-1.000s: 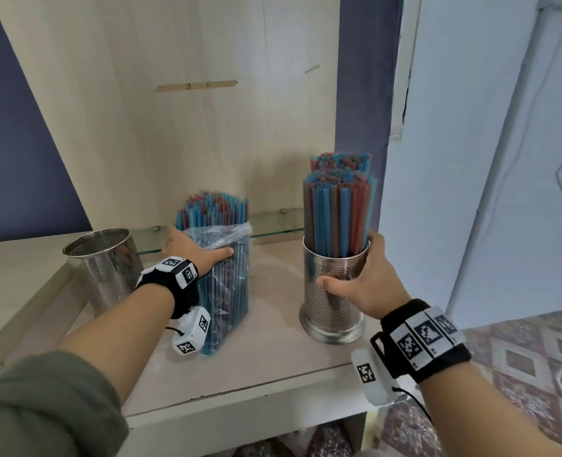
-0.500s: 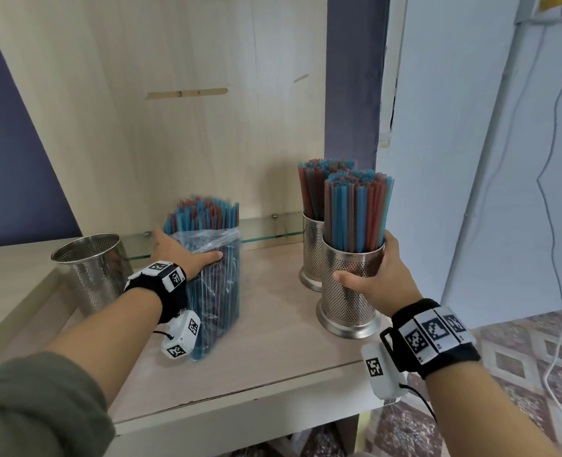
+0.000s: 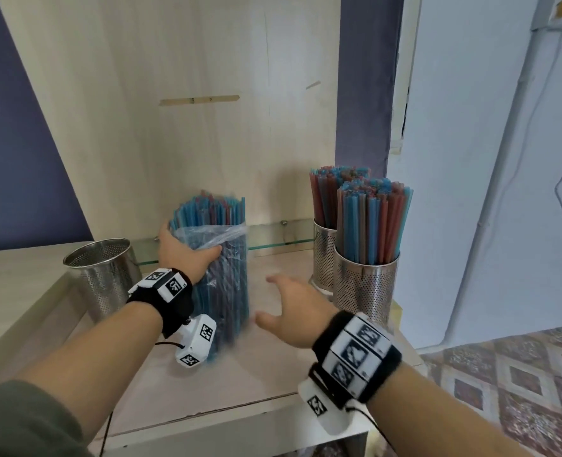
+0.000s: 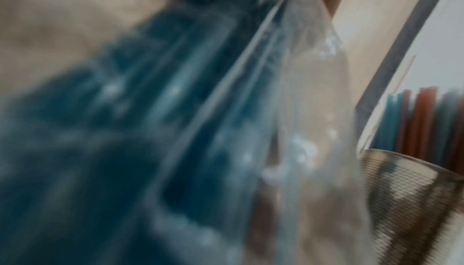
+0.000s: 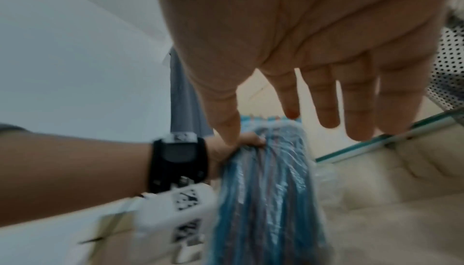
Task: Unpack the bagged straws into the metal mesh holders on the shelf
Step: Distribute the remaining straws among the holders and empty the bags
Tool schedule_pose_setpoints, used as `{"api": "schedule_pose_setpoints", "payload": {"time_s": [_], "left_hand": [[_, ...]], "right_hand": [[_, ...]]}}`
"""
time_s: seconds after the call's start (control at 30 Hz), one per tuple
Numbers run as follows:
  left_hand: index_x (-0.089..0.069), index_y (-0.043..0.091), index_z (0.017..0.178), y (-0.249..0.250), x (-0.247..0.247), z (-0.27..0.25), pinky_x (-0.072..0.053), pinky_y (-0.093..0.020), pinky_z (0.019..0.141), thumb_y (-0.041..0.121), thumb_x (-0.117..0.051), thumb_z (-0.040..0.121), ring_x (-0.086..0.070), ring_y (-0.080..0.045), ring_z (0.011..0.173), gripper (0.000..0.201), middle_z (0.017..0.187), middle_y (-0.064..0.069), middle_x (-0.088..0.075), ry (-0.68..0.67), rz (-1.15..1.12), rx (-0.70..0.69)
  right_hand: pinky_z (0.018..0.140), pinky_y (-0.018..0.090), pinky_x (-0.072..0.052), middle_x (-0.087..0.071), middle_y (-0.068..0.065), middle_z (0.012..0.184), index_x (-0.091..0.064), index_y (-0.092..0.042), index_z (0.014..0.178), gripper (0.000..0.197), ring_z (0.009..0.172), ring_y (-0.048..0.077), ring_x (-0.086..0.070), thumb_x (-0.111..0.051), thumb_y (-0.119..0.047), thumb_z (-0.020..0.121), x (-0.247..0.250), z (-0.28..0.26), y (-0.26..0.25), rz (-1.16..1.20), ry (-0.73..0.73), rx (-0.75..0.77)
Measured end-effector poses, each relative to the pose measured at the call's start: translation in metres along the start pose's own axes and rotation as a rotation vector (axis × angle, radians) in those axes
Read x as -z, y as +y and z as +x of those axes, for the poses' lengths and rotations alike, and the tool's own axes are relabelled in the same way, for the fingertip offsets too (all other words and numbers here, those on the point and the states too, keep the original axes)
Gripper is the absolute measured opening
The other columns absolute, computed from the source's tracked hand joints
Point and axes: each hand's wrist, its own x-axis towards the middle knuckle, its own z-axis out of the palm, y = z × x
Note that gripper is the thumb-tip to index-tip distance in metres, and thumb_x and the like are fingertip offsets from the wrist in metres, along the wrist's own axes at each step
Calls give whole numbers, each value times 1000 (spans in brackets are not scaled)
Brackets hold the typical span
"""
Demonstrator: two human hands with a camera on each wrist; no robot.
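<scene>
A clear plastic bag of blue and red straws (image 3: 221,265) stands upright on the wooden shelf (image 3: 226,384); my left hand (image 3: 184,255) grips it near the top, fingers wrapped around its far side. The same bag (image 5: 266,190) fills the lower middle of the right wrist view and the bag (image 4: 175,130) blurs the left wrist view. My right hand (image 3: 286,311) hovers open between the bag and two filled mesh holders, one in front (image 3: 365,288) and one behind (image 3: 324,255). An empty mesh holder (image 3: 103,278) stands at the left.
A low glass strip (image 3: 273,239) runs along the back of the shelf against the wooden back panel. The shelf's front edge is just below my wrists. A tiled floor (image 3: 520,390) and a white wall with cables lie to the right.
My right hand set the filled holder down at the right, in front of the other filled one, let go and moved left toward the bag. My left hand kept its grip on the bag.
</scene>
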Motion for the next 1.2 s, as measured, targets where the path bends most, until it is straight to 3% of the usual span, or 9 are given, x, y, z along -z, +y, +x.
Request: {"api": "schedule_pose_setpoints", "payload": {"time_s": [0.17,0.27,0.4,0.57,0.67,0.77,0.87,0.97,1.2], "left_hand": [[-15,13,153,24,-19,-13,-37,5,72,5,-82,74,-45,-9,115,105,142,-5,-40,-19,-170,-148],[-18,19,152,38,-34,-13,-44,-15,95,8,-86,69,-48,-13,125,107,144,0,-41,-36,-290,-182],[-11,22,154,38,-48,-16,-29,-19,106,15,-86,71,-35,-6,130,111,151,3,-31,-98,-248,-222],[-30,20,139,16,-53,-12,-47,-11,94,20,-84,75,-52,21,96,83,118,23,-49,-300,-100,-319],[-44,24,121,1,-49,-7,-51,-37,94,59,-76,70,-57,-4,100,70,110,8,-57,-398,184,-375],[-47,23,125,-7,-42,-4,-42,-39,92,100,-35,49,-41,-18,101,109,105,2,-45,-427,597,-405],[-37,17,131,2,-29,-10,-36,-36,89,101,-29,42,-38,-24,108,123,115,-3,-38,-470,821,-387],[-6,17,155,11,-4,-12,-29,-48,108,91,-45,65,-28,-30,135,123,152,-6,-24,-473,898,-376],[-41,18,142,1,95,11,-25,-50,109,61,-64,80,-27,-37,134,79,147,-16,-29,119,811,-282]], "right_hand": [[117,45,-28,-17,7,158,2,-34,153,110,145,27,-24,-76,-43,76,-4,63,6,146,153,50],[117,44,-26,-5,8,162,12,-34,152,120,148,28,-18,-80,-33,75,-3,81,10,207,267,44],[117,45,-30,-3,8,163,16,-32,152,120,147,28,-23,-78,-21,79,0,91,20,223,295,17],[113,43,-35,-21,6,159,5,-37,153,113,143,27,-32,-73,-18,73,-7,100,31,338,275,27],[99,36,-50,-52,-1,138,-18,-44,145,87,120,18,-57,-64,-14,77,-10,102,29,614,325,40],[106,44,-45,-54,-5,135,-32,-49,133,72,123,13,-54,-70,-45,72,-11,107,19,747,386,0],[109,47,-41,-47,-3,143,-23,-38,144,113,132,18,-46,-72,-81,51,-19,116,9,713,428,-37],[113,47,-35,-39,6,148,-14,-23,151,125,137,25,-37,-80,-65,54,-21,116,-1,600,491,-81],[113,45,-33,-29,16,150,-10,-10,151,121,138,32,-34,-86,-46,65,-21,121,0,538,485,-161]]}}
